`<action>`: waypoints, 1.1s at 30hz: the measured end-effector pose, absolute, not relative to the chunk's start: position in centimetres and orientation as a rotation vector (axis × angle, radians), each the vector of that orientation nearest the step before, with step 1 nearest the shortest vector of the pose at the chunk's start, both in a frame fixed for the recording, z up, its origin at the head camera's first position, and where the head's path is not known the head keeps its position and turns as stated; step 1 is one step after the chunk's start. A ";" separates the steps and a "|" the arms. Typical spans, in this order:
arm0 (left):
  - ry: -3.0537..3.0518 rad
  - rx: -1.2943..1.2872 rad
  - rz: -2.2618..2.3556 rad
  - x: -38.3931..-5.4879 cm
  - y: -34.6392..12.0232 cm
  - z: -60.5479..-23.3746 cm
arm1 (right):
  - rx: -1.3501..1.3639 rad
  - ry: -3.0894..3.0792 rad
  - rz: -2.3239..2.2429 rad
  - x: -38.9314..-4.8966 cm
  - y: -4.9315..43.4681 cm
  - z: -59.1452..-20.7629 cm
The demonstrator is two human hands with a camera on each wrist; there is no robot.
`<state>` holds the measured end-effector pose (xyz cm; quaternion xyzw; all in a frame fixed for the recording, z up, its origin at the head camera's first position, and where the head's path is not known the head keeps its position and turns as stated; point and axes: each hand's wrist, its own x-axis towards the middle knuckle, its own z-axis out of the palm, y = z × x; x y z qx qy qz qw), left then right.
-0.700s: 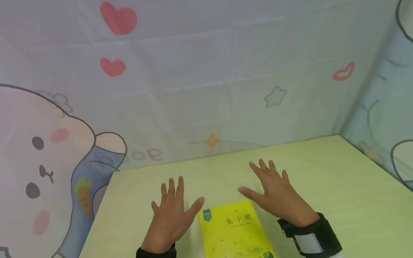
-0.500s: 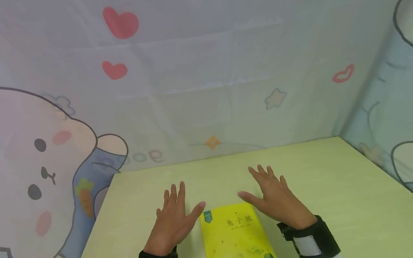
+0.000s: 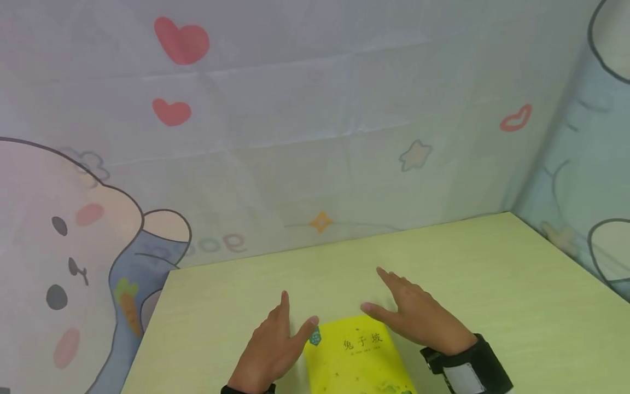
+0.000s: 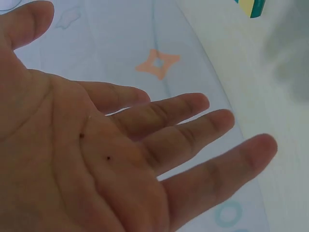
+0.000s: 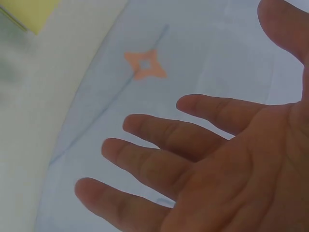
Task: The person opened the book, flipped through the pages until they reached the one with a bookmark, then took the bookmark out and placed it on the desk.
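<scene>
A yellow book (image 3: 356,361) with dark printed characters and a green tag at its upper left corner lies on the table, its lower part cut off by the head view's bottom edge. Left of it is my left hand (image 3: 270,347), fingers extended, the thumb tip overlapping the book's corner in this view. My right hand (image 3: 418,317) hovers to the upper right of the book, thumb spread from the straight fingers. Both palms, left (image 4: 87,154) and right (image 5: 251,174), show bare in the wrist views. Only a corner of the book (image 5: 34,12) appears in the right wrist view.
The pale yellow-green table (image 3: 472,262) reaches back to a printed cloth backdrop (image 3: 295,109) with hearts, stars and a cartoon animal. Another cloth panel (image 3: 590,164) borders the right side. A black strap (image 3: 472,366) circles the right wrist.
Both hands have sunk a little lower in the head view and turned more edge-on, palms facing inward. The left hand has shifted right towards the book. The book lies still while the view tilts slightly.
</scene>
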<state>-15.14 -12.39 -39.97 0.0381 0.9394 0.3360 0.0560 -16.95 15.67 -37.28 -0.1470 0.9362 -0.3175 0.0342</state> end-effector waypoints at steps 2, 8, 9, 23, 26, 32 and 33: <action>2.840 0.114 1.015 -15.2 -12.3 -40.3 | -0.455 2.866 -0.979 -17.0 15.6 -37.5; 2.812 0.115 1.001 -15.7 -11.8 -41.2 | -0.444 2.831 -0.981 -17.0 15.5 -37.7; 2.804 0.112 1.002 -15.8 -11.7 -41.3 | -0.440 2.827 -0.977 -17.0 15.5 -37.8; 2.744 0.098 0.979 -16.0 -11.5 -42.8 | -0.382 2.791 -0.946 -17.0 15.1 -38.5; 2.714 0.083 0.968 -16.1 -11.3 -42.9 | -0.375 2.795 -0.912 -17.3 14.9 -39.0; 2.690 0.067 0.960 -16.1 -10.9 -43.2 | -0.342 2.790 -0.830 -17.9 14.5 -40.3; 2.688 0.069 0.964 -16.1 -10.8 -43.2 | -0.332 2.788 -0.814 -17.9 14.4 -40.5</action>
